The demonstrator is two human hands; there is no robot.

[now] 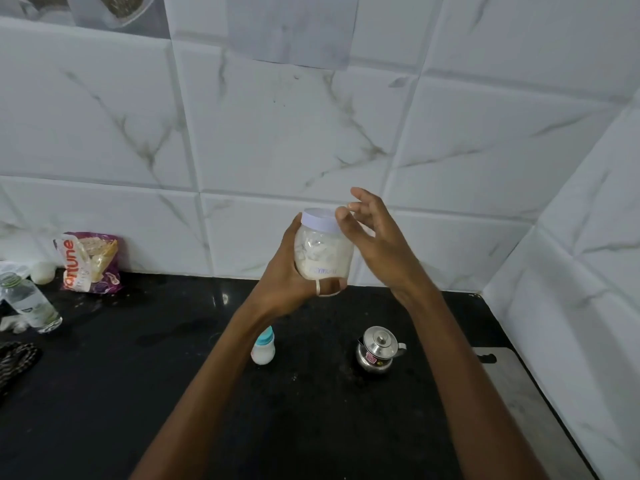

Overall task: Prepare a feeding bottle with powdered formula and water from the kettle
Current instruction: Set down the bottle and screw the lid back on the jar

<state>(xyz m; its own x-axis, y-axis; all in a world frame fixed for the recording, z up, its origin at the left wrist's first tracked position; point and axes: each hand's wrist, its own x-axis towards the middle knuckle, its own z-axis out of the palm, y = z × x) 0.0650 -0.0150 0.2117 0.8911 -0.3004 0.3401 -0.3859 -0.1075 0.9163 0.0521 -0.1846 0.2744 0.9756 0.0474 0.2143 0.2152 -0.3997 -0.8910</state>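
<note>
My left hand point(289, 271) grips a clear plastic jar of white formula powder point(323, 252) from below and behind, raised above the black counter point(138, 393). The jar's white lid point(319, 220) is on. My right hand point(374, 237) is beside the lid, fingers spread, fingertips touching or nearly touching its right edge. A small feeding bottle point(264, 347) with a teal cap and white contents stands on the counter under my left forearm. A small steel kettle point(377, 351) with its lid on stands to the bottle's right.
A purple snack packet point(91, 263) leans on the tiled wall at the left, beside a tilted clear bottle point(29, 301) and a white round object point(43, 271). A grey board point(533, 410) lies at the counter's right edge. Dark patterned cloth point(15, 362) sits far left.
</note>
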